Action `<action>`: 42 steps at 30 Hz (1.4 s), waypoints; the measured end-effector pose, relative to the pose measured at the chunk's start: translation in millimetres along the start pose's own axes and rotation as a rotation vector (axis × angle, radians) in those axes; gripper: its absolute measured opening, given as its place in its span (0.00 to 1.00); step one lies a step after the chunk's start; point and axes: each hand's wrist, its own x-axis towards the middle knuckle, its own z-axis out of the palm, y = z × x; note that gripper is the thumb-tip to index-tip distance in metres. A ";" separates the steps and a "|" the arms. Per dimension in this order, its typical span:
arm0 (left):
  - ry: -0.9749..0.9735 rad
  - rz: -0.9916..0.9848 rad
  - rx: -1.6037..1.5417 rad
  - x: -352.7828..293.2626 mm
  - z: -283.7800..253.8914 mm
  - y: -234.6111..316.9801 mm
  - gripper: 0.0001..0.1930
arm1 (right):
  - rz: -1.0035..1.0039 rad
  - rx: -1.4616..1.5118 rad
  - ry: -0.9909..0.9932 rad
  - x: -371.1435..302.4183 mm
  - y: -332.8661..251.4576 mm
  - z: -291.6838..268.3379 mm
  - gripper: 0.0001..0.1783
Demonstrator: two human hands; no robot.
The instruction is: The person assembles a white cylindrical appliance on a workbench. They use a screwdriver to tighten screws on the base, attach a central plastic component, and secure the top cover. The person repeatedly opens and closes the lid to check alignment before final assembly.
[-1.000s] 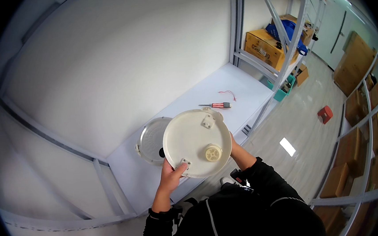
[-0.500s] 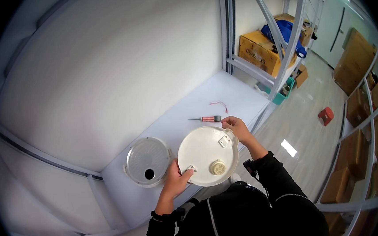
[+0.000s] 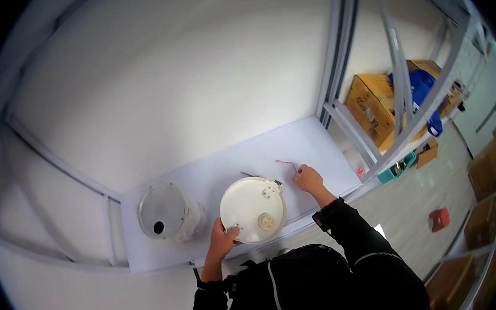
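Observation:
My left hand (image 3: pixel 222 240) grips the near rim of a round white appliance part (image 3: pixel 251 207), which has a small yellowish hub and lies flat over the white tabletop (image 3: pixel 317 144). My right hand (image 3: pixel 308 179) rests on the table just right of the part, its fingers curled at the end of a thin red wire (image 3: pixel 286 162). What the fingers pinch is too small to make out. A thin dark tool tip (image 3: pixel 247 173) pokes out behind the part's far edge.
A round grey appliance body (image 3: pixel 165 213) with a dark hole stands to the left on the table. Grey shelf uprights (image 3: pixel 340 72) rise at the right, with cardboard boxes (image 3: pixel 372 107) and a blue bag behind them. A red object (image 3: pixel 439 218) lies on the floor.
The white round part has come down from near my face to the table. My right hand left its rim and reached right to the red wire. My view shifted.

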 end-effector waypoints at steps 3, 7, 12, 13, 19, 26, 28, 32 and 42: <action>0.054 -0.031 -0.020 -1.7 12.7 -14.3 0.26 | 0.030 -0.105 -0.036 11.3 -2.4 3.1 0.30; 0.100 -0.070 -0.030 -4.8 31.8 -14.9 0.28 | 0.045 -0.173 -0.079 20.8 -2.2 -2.5 0.26; 0.121 -0.060 -0.042 -10.0 37.4 -12.9 0.29 | -0.012 -0.219 -0.082 24.1 2.1 -5.4 0.22; 0.126 -0.054 -0.047 -10.8 37.9 -13.3 0.29 | -0.029 -0.226 -0.073 26.7 6.0 -2.3 0.21; 0.118 -0.056 -0.066 -2.1 39.0 -10.4 0.29 | -0.234 0.078 0.097 47.2 43.3 14.3 0.16; 0.134 -0.082 -0.074 0.1 53.0 10.1 0.26 | -0.373 0.627 -0.009 -0.7 3.1 -47.2 0.09; 0.171 0.121 -0.050 10.3 52.4 -18.3 0.25 | -0.459 0.636 0.031 -22.8 -14.0 -62.7 0.08; 0.252 0.258 -0.167 18.4 69.7 -8.4 0.21 | -0.495 0.540 -0.003 -55.4 -27.7 -83.0 0.08; 0.216 0.270 -0.190 25.2 75.0 -16.6 0.22 | -0.456 0.749 0.052 -57.4 -21.5 -73.9 0.09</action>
